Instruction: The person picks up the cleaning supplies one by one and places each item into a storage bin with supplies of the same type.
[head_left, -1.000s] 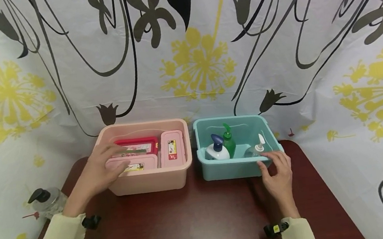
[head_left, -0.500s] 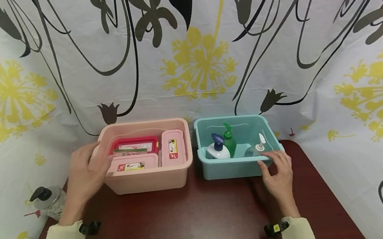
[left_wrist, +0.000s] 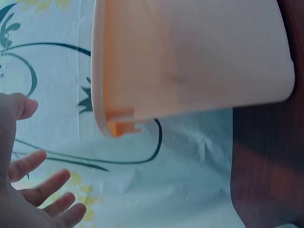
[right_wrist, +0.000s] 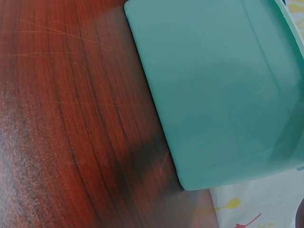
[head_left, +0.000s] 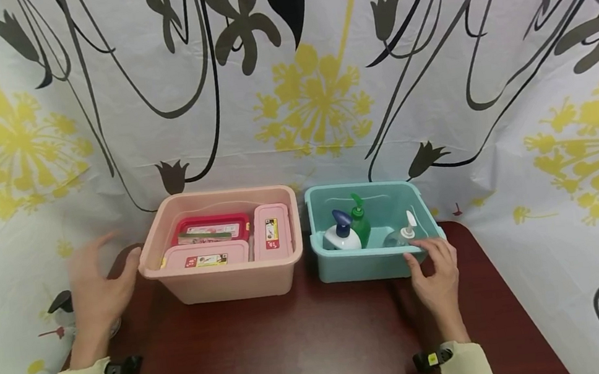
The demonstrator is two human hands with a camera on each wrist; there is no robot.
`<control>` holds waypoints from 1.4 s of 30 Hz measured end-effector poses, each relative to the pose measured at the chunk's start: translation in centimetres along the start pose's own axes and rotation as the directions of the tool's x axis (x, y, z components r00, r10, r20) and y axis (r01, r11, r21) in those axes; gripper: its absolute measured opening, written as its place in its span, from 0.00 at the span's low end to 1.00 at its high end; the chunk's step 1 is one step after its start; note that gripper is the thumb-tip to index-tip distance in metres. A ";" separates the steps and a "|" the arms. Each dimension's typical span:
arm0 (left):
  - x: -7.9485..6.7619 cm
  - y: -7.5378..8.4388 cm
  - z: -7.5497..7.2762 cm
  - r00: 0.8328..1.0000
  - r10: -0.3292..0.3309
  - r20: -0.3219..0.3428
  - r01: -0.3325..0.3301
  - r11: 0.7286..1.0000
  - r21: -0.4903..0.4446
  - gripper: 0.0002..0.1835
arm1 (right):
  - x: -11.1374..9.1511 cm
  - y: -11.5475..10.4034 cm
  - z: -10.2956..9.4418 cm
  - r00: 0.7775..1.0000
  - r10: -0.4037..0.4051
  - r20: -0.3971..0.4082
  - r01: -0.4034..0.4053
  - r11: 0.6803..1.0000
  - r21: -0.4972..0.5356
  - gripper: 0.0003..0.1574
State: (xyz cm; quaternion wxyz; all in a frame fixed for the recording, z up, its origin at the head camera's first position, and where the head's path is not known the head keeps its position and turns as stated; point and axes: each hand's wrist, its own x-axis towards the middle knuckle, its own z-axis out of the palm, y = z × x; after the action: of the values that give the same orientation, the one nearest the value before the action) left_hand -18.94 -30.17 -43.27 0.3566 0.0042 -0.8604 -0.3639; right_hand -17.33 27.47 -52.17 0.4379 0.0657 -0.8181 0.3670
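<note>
My left hand point(head_left: 96, 293) is raised with fingers spread, left of the pink plastic bin point(head_left: 227, 285) and apart from it. Behind that hand a clear pump bottle with a black pump head point(head_left: 61, 302) is mostly hidden. In the left wrist view the hand point(left_wrist: 35, 194) has nothing in its fingers. My right hand point(head_left: 436, 273) pinches the front right rim of the teal plastic bin point(head_left: 362, 266), fingers over the edge and thumb against the front wall. Inside stand a white bottle with a blue pump point(head_left: 342, 238), a green pump bottle point(head_left: 360, 226) and a clear bottle with a white pump point(head_left: 403, 235).
Inside the pink bin lie a red-lidded box point(head_left: 236, 220) with a small packet point(head_left: 205, 237) on it and two pink-lidded boxes. Both bins stand at the back of the dark brown table point(head_left: 275, 352), against a flower-patterned sheet point(head_left: 275, 171).
My left hand has moved from over the pink bin leftward to the pump bottle, now covering much of it. My right hand has stayed on the teal bin's rim.
</note>
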 end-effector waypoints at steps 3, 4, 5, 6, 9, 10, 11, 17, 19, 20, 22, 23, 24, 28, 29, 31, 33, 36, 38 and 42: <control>0.0 -0.7 -0.5 0.998 -0.003 -0.063 0.004 1.000 0.016 0.28 | 0.0 0.1 0.1 1.000 -0.003 -0.001 0.003 1.000 0.001 0.19; 0.0 -0.9 -0.7 0.996 -0.001 -0.084 0.003 1.000 0.019 0.28 | 0.0 0.1 0.1 1.000 -0.004 -0.003 0.004 1.000 0.002 0.19; -0.1 -1.2 -0.8 0.995 -0.003 -0.103 0.005 1.000 0.023 0.28 | -0.1 0.1 0.1 1.000 -0.005 -0.003 0.005 1.000 0.002 0.19; -0.1 -1.4 -1.0 0.993 0.001 -0.121 0.002 1.000 0.026 0.29 | -0.1 0.1 0.1 1.000 -0.005 -0.003 0.005 1.000 0.002 0.19; -0.2 -2.3 -1.3 0.983 0.029 -0.179 -0.024 0.999 0.032 0.29 | 0.0 0.2 0.1 1.000 -0.004 -0.005 0.004 1.000 0.000 0.19; -0.2 -2.6 -1.4 0.981 0.029 -0.192 -0.024 0.999 0.029 0.29 | 0.0 0.2 0.1 1.000 -0.005 -0.006 0.005 1.000 0.000 0.19; -0.3 -2.8 -1.5 0.979 0.026 -0.202 -0.020 0.999 0.032 0.29 | 0.0 0.2 0.1 1.000 -0.007 -0.009 0.007 1.000 -0.001 0.19; -0.9 -4.0 -1.9 0.972 -0.070 -0.225 0.083 0.995 0.048 0.29 | -0.1 0.2 0.2 1.000 -0.004 -0.011 0.004 1.000 0.000 0.19; -1.1 -4.5 -1.9 0.968 -0.097 -0.231 0.114 0.991 0.063 0.30 | -0.1 0.1 0.2 1.000 0.000 -0.009 0.000 1.000 0.000 0.19; -1.2 -4.8 -1.9 0.966 -0.113 -0.234 0.133 0.989 0.070 0.30 | -0.1 0.1 0.2 1.000 0.001 -0.009 -0.001 1.000 0.001 0.19; -1.4 -5.2 -2.0 0.962 -0.152 -0.228 0.173 0.982 0.077 0.31 | -0.1 0.1 0.2 1.000 0.000 -0.010 0.000 1.000 0.006 0.19; -1.5 -5.5 -2.1 0.959 -0.191 -0.212 0.211 0.974 0.080 0.31 | -0.1 0.1 0.3 1.000 0.000 -0.010 0.000 1.000 0.007 0.19; -1.6 -5.7 -2.1 0.952 -0.235 -0.195 0.253 0.964 0.077 0.32 | -0.1 0.1 0.3 1.000 0.000 -0.012 0.000 1.000 0.006 0.19; -1.9 -6.5 -2.2 0.896 -0.428 -0.116 0.437 0.898 0.059 0.35 | -0.1 0.2 0.3 1.000 -0.003 -0.018 0.003 1.000 0.004 0.20; -2.0 -6.8 -2.2 0.876 -0.472 -0.100 0.478 0.877 0.053 0.36 | -0.1 0.1 0.3 1.000 -0.002 -0.017 0.002 1.000 0.001 0.20; -2.1 -7.3 -2.2 0.842 -0.532 -0.093 0.537 0.843 0.037 0.36 | -0.1 0.2 0.3 1.000 -0.001 -0.016 0.001 1.000 -0.002 0.20; -2.3 -7.8 -2.1 0.802 -0.591 -0.090 0.595 0.804 0.016 0.36 | -0.1 0.2 0.3 1.000 0.000 -0.014 0.000 1.000 -0.004 0.20; -2.5 -8.5 -2.0 0.747 -0.661 -0.074 0.662 0.749 -0.007 0.37 | -0.1 0.3 0.3 1.000 -0.001 -0.015 0.001 1.000 -0.002 0.20; -2.7 -9.0 -1.9 0.714 -0.698 -0.052 0.697 0.716 -0.026 0.39 | -0.1 0.3 0.3 1.000 -0.002 -0.017 0.002 1.000 0.001 0.20; -3.2 -9.9 -1.9 0.687 -0.727 -0.029 0.725 0.687 -0.040 0.40 | -0.1 0.2 0.3 1.000 -0.002 -0.015 0.002 1.000 -0.002 0.20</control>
State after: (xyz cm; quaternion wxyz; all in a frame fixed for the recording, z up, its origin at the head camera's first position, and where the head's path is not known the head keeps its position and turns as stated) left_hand -17.92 -37.74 -50.53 0.2016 0.3472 -0.7764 -0.4859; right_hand -17.53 27.40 -52.50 0.4447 0.0633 -0.8149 0.3663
